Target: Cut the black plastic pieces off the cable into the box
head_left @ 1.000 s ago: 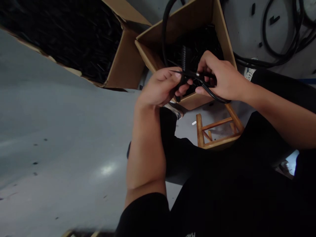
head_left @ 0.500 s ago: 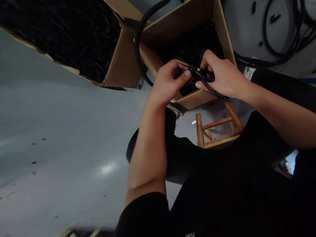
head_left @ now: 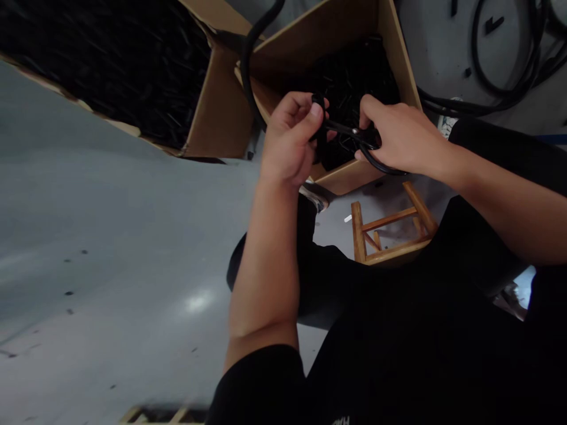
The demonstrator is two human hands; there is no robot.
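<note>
My right hand (head_left: 394,133) is closed around the black handles of a pair of scissors (head_left: 355,131), whose blades point left. Pinched between the thumb and fingers of my left hand (head_left: 295,133) is a small black rubber-like piece (head_left: 319,127); its exact shape is partly hidden by the fingers. The scissor tips reach up to this piece, and I cannot tell whether the blades are around it. Below both hands stands an open cardboard box (head_left: 349,177) holding a heap of small black pieces (head_left: 354,74).
A larger cardboard box (head_left: 221,106) full of black pieces stands at the upper left. A thick black hose (head_left: 250,65) curves between the boxes, and coiled hose (head_left: 481,77) lies on the floor at right. A wooden stool (head_left: 390,221) is near my legs.
My left hand has moved left and turned upward, bringing the black piece into clearer view. The scissors' blades show less spread. My right hand has hardly moved.
</note>
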